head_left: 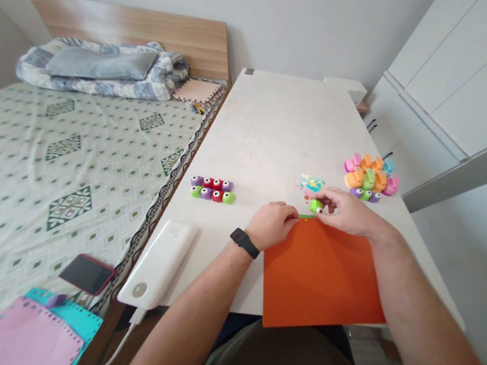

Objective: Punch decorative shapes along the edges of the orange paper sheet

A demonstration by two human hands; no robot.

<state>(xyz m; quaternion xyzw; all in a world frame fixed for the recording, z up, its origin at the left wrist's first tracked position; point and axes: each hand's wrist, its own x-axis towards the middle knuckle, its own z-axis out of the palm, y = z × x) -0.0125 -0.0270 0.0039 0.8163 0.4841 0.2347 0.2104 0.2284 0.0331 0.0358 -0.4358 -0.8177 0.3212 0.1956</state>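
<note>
An orange sheet of paper (325, 274) lies at the front of the white table, its near edge hanging past the table's edge. My left hand (273, 223), wearing a black band on the wrist, pinches the sheet's far left corner. My right hand (345, 211) grips a small green craft punch (316, 206) with a white knob at the sheet's far edge. A thin green strip (307, 216) shows along that edge between my hands. Just beyond the punch is a scatter of tiny paper cutouts (310, 183) in blue, yellow, pink and orange.
Two rows of small punches (212, 189) stand on the left. Larger colourful punches (371, 174) are grouped on the right. A white power bank (158, 264) with a cable lies at the front left. On the bed are a phone (86, 274) and pink punched paper (24, 333).
</note>
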